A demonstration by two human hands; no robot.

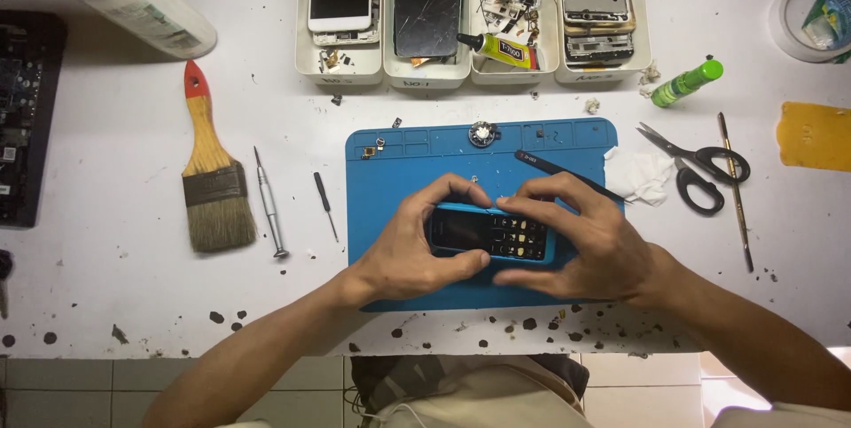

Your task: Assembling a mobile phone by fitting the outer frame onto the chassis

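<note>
A small blue keypad phone (486,233) lies sideways over the blue work mat (390,171), dark screen to the left and keys to the right. My left hand (412,246) grips its left end, thumb below and fingers along the top edge. My right hand (581,242) grips the right end, fingers curled over the top edge and thumb under the keypad. Both hands hold the phone just above the mat's middle.
A paintbrush (211,175), a silver screwdriver (269,206) and a small black screwdriver (324,202) lie left of the mat. Scissors (696,167), crumpled tissue (640,175), a thin brush (736,189) and a green bottle (687,82) lie to the right. White trays (425,73) with phone parts sit behind.
</note>
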